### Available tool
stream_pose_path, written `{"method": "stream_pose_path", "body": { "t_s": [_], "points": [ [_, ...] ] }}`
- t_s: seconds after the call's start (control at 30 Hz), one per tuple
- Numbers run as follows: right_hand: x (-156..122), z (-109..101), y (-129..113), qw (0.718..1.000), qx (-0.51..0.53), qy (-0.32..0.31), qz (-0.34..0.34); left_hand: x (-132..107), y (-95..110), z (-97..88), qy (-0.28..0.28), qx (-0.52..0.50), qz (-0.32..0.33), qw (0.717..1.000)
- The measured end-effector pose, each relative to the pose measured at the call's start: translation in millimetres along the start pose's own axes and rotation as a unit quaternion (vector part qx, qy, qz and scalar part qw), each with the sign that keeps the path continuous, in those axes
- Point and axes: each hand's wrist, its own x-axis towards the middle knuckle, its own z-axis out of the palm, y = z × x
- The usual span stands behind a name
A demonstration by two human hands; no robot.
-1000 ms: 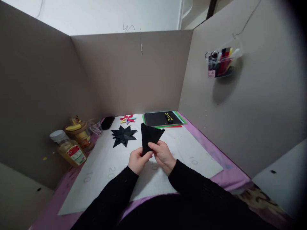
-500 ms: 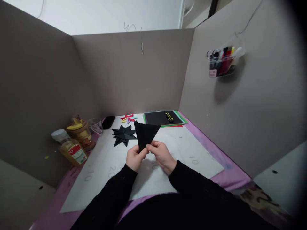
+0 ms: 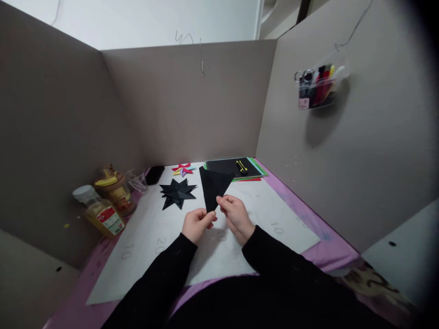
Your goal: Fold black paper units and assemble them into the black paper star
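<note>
A piece of folded black paper, roughly a triangle with its narrow end toward me, is held up over the white sheet. My left hand pinches its lower tip between thumb and fingers. Higher up, my right hand grips the right edge, thumb on top. To the left of the paper lies a many-pointed black paper star. Behind that star is a smaller multicoloured paper star.
At the back right, a yellow-and-black cutter rests on stacked coloured paper. Along the left stand a glue bottle, a pot, a plastic cup and a dark phone. A clear tool holder hangs on the right panel.
The folded paper has shifted slightly right and turned a little. My right hand has slid up its right edge, farther from my left hand, which stays at the lower tip.
</note>
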Motion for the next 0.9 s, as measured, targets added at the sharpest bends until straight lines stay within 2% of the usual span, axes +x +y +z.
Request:
{"method": "stream_pose_path", "body": {
  "t_s": [0.2,0.37,0.47,0.53,0.63,0.7,0.8,0.9],
  "points": [
    [4.1,-3.8,-2.2,1.000,-0.018,0.009,-0.021,2.4,-5.7,0.2,-0.020,-0.062,-0.037,0.997],
    [-2.3,-1.8,-7.2,0.995,-0.076,-0.065,-0.020,5.9,-9.2,-2.1,-0.010,-0.052,-0.020,0.998],
    [-2.0,-4.2,-7.6,0.993,-0.096,-0.052,-0.041,4.8,-8.5,-2.3,-0.006,-0.028,0.051,0.998],
    [-0.2,-7.1,-6.5,0.993,-0.097,-0.041,-0.057,1.9,-7.1,-2.1,0.034,-0.006,0.136,0.990],
    [-0.2,-9.9,-5.8,0.988,-0.126,-0.052,-0.076,-2.8,-4.4,-3.7,0.123,0.075,0.259,0.955],
    [-3.1,-9.6,-7.1,0.978,-0.165,-0.072,-0.107,-4.0,-2.6,-6.1,0.162,0.140,0.311,0.926],
    [-9.6,-7.2,-10.3,0.952,-0.226,-0.106,-0.179,-2.0,-1.7,-9.5,0.180,0.184,0.331,0.908],
    [-13.7,-5.7,-12.3,0.929,-0.257,-0.127,-0.234,2.0,-3.0,-11.0,0.166,0.173,0.305,0.922]
  ]
}}
